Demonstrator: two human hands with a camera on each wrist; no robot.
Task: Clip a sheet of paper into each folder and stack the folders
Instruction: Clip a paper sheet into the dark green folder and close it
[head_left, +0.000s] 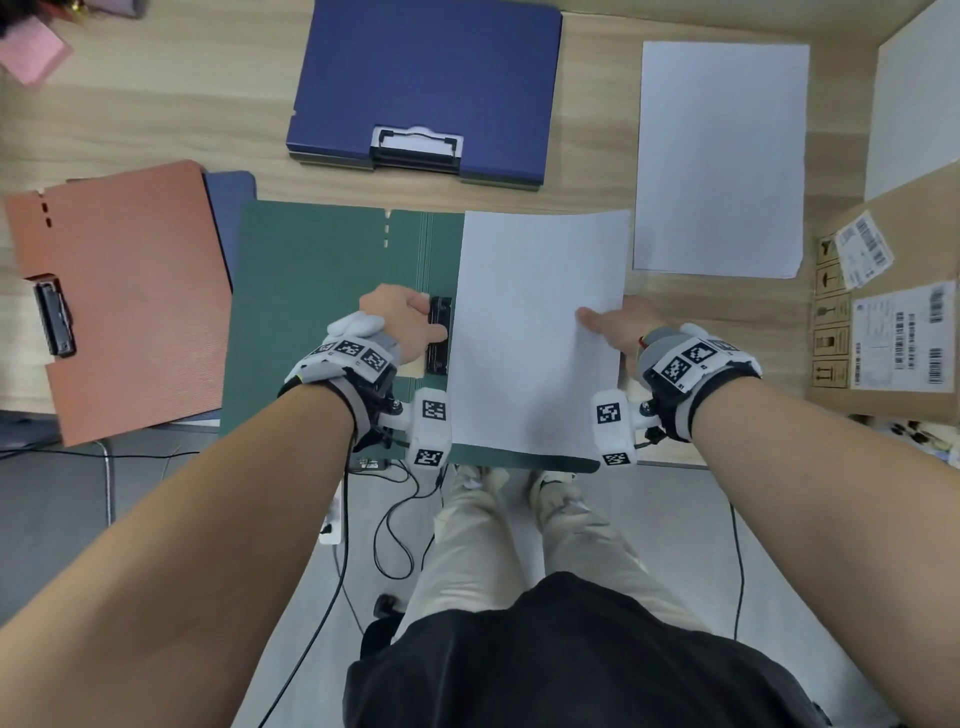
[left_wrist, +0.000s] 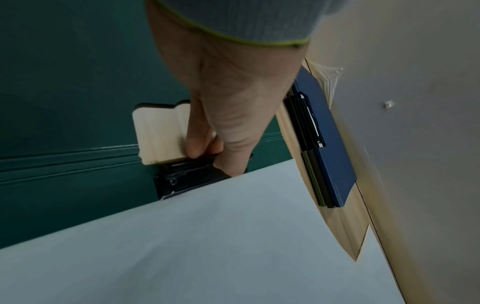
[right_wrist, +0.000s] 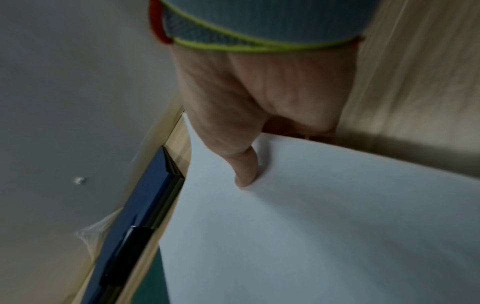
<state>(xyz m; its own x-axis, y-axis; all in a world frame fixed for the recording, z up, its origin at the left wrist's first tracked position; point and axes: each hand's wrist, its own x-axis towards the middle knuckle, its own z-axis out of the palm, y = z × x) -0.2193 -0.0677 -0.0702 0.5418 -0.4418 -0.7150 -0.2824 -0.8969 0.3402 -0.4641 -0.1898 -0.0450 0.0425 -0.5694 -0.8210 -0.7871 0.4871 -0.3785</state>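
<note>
From the head view, you've got the green folder (head_left: 311, 291) lying open on the table (head_left: 156, 114) right in front of you, with your left hand (head_left: 400, 322) curled onto its black clip (head_left: 439, 335) and your right hand (head_left: 621, 325) pinching the right edge of a sheet of paper (head_left: 540, 332), thumb on top, over the folder's right half. A stack of blue folders (head_left: 426, 88) sits further back, a red folder (head_left: 119, 296) is off to the left, and more loose paper (head_left: 722, 156) lies to the right beside a cardboard box (head_left: 883, 332). On the left wrist view your grip is closed around the clip (left_wrist: 187, 176), thumb and fingers (left_wrist: 197, 142) squeezing it, and the sheet's (left_wrist: 207, 236) edge sits just beside it; whether it's in the clip, can't tell. Right wrist view shows your thumb (right_wrist: 244, 170) pressed on top of the sheet (right_wrist: 324, 226) with fingers tucked underneath, so that grip is holding the paper, which bows a bit.
</note>
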